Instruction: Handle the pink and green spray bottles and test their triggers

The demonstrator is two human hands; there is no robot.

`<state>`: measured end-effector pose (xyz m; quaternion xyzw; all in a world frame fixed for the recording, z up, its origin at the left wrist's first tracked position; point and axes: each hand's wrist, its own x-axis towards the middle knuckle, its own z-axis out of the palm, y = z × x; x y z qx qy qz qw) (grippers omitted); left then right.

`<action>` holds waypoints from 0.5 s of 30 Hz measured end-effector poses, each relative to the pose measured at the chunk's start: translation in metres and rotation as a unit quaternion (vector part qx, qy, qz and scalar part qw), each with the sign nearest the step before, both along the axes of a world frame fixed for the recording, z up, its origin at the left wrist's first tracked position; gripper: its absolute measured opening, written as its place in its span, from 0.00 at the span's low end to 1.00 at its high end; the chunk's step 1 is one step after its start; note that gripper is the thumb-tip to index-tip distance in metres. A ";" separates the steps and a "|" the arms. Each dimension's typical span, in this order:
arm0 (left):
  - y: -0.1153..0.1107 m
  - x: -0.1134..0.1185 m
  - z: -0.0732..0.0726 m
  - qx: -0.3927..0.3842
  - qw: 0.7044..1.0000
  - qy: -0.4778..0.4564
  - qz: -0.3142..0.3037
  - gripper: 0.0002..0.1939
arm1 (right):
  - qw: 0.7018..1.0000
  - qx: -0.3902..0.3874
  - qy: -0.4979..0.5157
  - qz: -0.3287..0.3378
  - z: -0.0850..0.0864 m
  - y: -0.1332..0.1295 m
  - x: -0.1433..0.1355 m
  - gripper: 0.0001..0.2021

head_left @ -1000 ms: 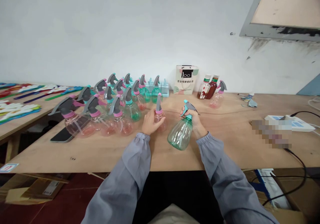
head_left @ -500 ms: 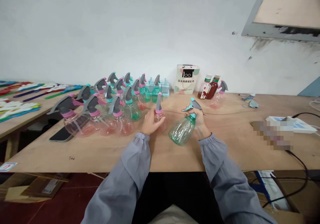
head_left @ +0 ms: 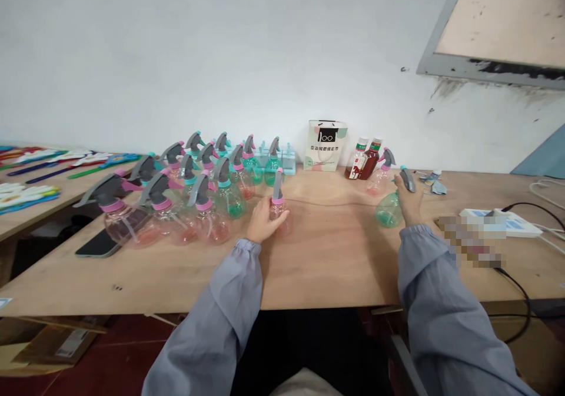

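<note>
My left hand [head_left: 263, 219] is wrapped round a pink spray bottle [head_left: 279, 209] that stands upright on the table, its grey trigger head with a pink collar showing above my fingers. Off to the right, my right hand [head_left: 410, 200] grips a green spray bottle [head_left: 388, 210] by its neck and grey head. The green bottle is at the tabletop, close in front of another pink spray bottle [head_left: 378, 180]. On the left stand several pink and green spray bottles [head_left: 213, 222] in a cluster, their grey heads pointing various ways.
A paper bag [head_left: 325, 146] leans on the wall beside two drink bottles [head_left: 364, 159]. A phone [head_left: 97, 245] lies left under the cluster. To the right are a white power strip [head_left: 498, 223] with cables and a pixelated object [head_left: 470, 244]. Colourful flat items [head_left: 97, 159] cover a side table.
My right hand has carried the green spray bottle from the middle to the right, down towards the table, and the bottle is more upright. My left hand stays on the pink bottle.
</note>
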<state>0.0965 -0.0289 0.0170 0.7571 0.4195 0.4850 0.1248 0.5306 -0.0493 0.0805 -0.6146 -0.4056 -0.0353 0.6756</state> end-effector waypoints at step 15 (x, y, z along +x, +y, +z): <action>-0.001 0.001 0.001 -0.018 1.000 -0.011 -0.007 0.19 | 0.968 -0.169 -0.114 -0.145 -0.093 -0.021 0.035 0.51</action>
